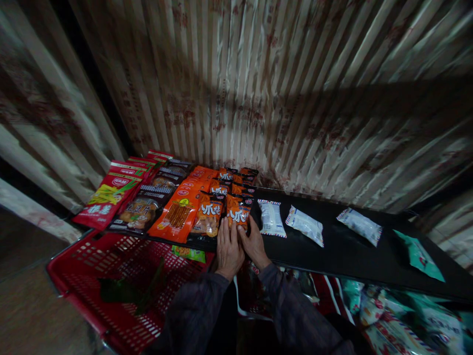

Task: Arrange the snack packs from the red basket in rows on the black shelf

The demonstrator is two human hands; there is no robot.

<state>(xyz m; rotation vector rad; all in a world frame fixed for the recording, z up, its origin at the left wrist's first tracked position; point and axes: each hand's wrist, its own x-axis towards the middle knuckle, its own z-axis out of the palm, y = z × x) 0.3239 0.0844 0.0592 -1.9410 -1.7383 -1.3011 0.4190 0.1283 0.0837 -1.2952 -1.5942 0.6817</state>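
An orange and black snack bag (238, 209) lies at the front of the rightmost row of matching bags on a black shelf (351, 259). My left hand (229, 250) rests against its lower left edge, fingers stretched out and lying close together. On the bag's lower right corner is my right hand (254, 244), its thumb on the front and its fingers along the right edge. Just left of my hands sits another orange and black snack bag (208, 217). A white snack bag (272, 218) lies right of them, apart from my right hand.
Red bags (107, 195), dark cookie bags (138, 211) and orange stick-snack bags (176, 217) stand in rows at left. Farther right lie more white bags (306, 227) and a teal bag (420, 255). Below are a red basket (81, 264) and piled packets (399, 328). Corrugated sheeting (236, 88) rises behind.
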